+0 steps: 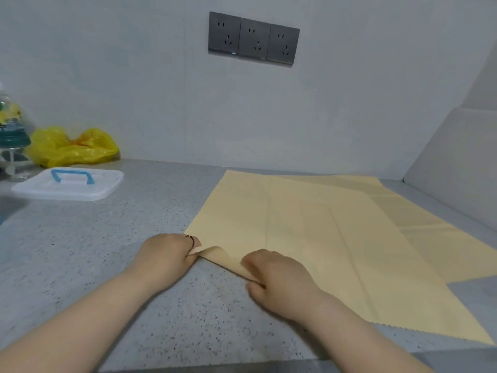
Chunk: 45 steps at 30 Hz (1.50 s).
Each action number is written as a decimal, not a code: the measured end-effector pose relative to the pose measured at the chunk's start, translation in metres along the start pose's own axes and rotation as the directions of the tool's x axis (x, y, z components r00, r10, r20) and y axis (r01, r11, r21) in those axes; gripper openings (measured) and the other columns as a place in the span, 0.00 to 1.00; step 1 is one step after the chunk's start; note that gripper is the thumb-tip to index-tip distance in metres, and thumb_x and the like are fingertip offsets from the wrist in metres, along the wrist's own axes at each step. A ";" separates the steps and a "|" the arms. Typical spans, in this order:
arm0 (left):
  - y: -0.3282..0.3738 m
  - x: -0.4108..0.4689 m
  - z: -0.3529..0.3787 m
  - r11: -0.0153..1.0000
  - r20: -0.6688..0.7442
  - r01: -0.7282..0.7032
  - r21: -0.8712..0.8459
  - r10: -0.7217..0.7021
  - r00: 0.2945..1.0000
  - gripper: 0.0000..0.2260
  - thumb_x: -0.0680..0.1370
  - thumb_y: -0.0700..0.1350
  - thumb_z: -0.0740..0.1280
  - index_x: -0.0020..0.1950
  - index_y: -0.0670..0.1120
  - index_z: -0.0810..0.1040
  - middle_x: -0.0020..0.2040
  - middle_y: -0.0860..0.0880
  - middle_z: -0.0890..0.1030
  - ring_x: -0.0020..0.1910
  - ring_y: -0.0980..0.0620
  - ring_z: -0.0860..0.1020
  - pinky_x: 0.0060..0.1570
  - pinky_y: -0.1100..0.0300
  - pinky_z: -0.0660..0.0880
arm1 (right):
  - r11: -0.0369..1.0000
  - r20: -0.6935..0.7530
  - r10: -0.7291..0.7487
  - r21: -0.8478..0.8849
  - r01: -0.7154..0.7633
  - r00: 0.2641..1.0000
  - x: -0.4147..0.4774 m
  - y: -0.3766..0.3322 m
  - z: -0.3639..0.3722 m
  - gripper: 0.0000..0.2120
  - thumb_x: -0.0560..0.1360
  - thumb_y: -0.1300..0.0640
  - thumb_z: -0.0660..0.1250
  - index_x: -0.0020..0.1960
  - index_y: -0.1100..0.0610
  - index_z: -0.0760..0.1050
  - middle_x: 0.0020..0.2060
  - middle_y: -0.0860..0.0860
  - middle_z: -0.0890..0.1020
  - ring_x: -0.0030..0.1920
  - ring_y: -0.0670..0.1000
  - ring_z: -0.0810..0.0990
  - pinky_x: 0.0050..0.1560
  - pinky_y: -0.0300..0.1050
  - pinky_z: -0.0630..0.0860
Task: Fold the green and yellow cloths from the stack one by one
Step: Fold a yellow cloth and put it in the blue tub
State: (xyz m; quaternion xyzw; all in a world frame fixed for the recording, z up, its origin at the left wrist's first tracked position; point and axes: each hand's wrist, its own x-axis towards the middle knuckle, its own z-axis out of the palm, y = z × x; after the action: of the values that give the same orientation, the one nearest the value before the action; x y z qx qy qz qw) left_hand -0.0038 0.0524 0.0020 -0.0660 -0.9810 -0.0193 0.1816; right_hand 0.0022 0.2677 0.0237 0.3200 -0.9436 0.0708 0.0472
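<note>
While both hands pinch the near-left edge of the top yellow cloth, I log this as the start of its first fold.

- Left hand grips the corner, fingers curled.
- Right hand grips the same edge just beside it, lower centre of frame.
- The edge between them curls up off the counter. The rest of the cloth lies flat, running to the lower right.
- A second yellow cloth lies under it and shows at right. No green cloth in view.

Next move, my guess: carry the edge across to the far side and match corners without dragging the lower cloth.

Room:
- Open counter lies left of the hands.
- The wall is close behind the cloths.
- A slanted panel crowds the right.
- The white lid and yellow bag sit upper left, well apart.
- The counter's front edge runs under the forearms.
</note>
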 end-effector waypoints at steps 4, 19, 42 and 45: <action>-0.021 -0.016 -0.009 0.991 -0.010 0.114 -0.076 -0.115 0.993 0.10 0.80 0.53 0.55 0.46 0.55 0.74 0.47 0.53 0.79 0.48 0.52 0.76 0.37 0.62 0.63 | 0.986 -0.042 0.059 -0.152 -0.064 0.997 -0.012 0.024 -0.003 0.18 0.75 0.62 0.55 0.63 0.54 0.69 0.60 0.50 0.75 0.57 0.54 0.73 0.53 0.45 0.68; -0.082 -0.117 -0.076 0.923 0.399 0.297 -0.245 -0.183 0.898 0.25 0.72 0.66 0.59 0.23 0.49 0.66 0.21 0.51 0.67 0.24 0.58 0.64 0.29 0.66 0.62 | 0.990 0.301 0.095 0.068 -0.121 0.949 -0.041 0.032 -0.054 0.19 0.72 0.58 0.63 0.26 0.51 0.61 0.22 0.45 0.66 0.24 0.42 0.64 0.26 0.36 0.58; -0.114 -0.017 -0.051 0.720 0.192 0.626 -0.299 -0.597 0.779 0.13 0.75 0.49 0.66 0.32 0.48 0.77 0.31 0.52 0.79 0.36 0.53 0.76 0.34 0.61 0.68 | 0.798 0.130 0.499 0.316 -0.513 0.857 0.028 0.133 -0.077 0.15 0.72 0.68 0.64 0.28 0.58 0.72 0.26 0.51 0.74 0.29 0.48 0.72 0.29 0.39 0.64; -0.121 -0.003 -0.040 0.716 0.173 0.651 -0.253 -0.628 0.759 0.12 0.76 0.50 0.64 0.33 0.49 0.75 0.34 0.52 0.78 0.37 0.53 0.75 0.34 0.60 0.67 | 0.766 0.081 0.535 0.375 -0.522 0.841 0.049 0.139 -0.062 0.10 0.72 0.69 0.64 0.33 0.61 0.75 0.32 0.54 0.77 0.32 0.50 0.73 0.32 0.40 0.66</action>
State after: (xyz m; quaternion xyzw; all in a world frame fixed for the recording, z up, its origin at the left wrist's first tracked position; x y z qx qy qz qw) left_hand -0.0029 -0.0705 0.0364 0.2497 -0.9345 -0.2260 0.1152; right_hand -0.1187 0.3573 0.0774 0.0433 -0.9619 0.2689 -0.0235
